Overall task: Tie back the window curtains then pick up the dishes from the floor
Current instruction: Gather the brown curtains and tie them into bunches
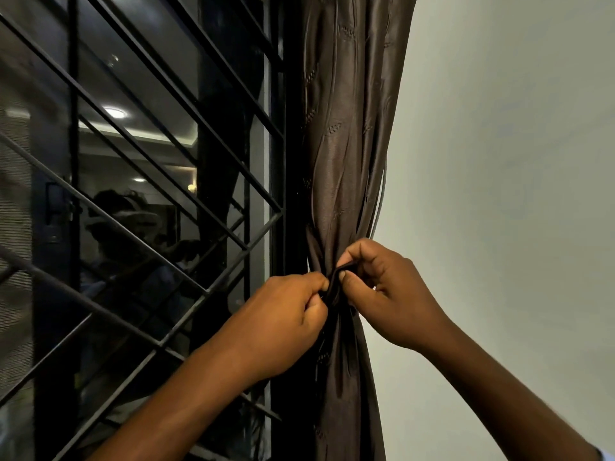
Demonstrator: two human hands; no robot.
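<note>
Right of the window grille (139, 201), the gathered curtain (346, 128) is cinched by a dark tie (334, 286) — pinched by the fingers of both left hand (283, 314) and right hand (389, 294).

Two bare forearms enter from bottom edge, one from each side. Left hand (283, 314): no ring, no watch, no bracelet seen; wrist bare, forearm bare down to frame edge. Right hand (386, 294): no ring or band seen; short nails show on thumb and one finger. Right forearm bare almost to frame corner, where small piece of pale sleeve (607, 455), whitish-blue, shows. No gloves. Rest of clothing outside frame.
</note>
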